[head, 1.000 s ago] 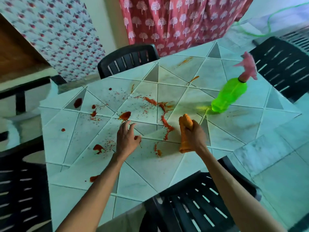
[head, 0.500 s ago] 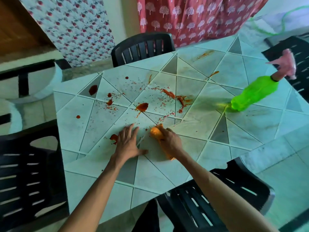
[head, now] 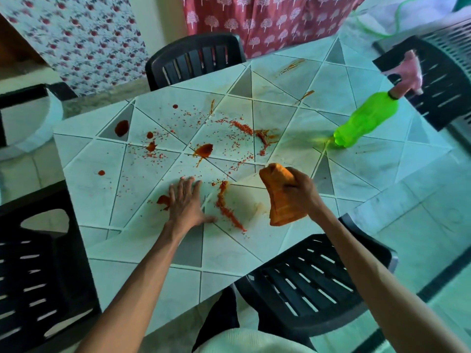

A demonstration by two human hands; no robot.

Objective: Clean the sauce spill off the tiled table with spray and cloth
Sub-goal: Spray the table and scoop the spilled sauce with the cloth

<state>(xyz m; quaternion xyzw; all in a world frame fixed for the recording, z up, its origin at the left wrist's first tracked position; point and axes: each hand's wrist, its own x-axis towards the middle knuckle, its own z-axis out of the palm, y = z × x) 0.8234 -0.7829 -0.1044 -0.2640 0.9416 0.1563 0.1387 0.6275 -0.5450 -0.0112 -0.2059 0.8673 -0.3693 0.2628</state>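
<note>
Red sauce lies in blobs, streaks and specks over the pale tiled table (head: 142,253); one blob (head: 204,150) sits mid-table and a long smeared streak (head: 226,210) runs between my hands. My left hand (head: 186,203) rests flat on the tiles, fingers spread, beside a small red patch. My right hand (head: 300,189) grips a bunched orange cloth (head: 280,200) that hangs down to the table near the front edge. A green spray bottle (head: 367,121) with a pink trigger head stands at the right of the table, apart from both hands.
Black plastic chairs ring the table: one at the far side (head: 196,58), one at the left (head: 38,276), one near me (head: 311,281), one at the far right (head: 438,80). Patterned curtains hang behind. A tiled floor (head: 420,225) lies to the right.
My right hand has drawn the cloth back to the right and lifted it, leaving a smeared red streak between my hands. The left hand stays flat on the tiles.
</note>
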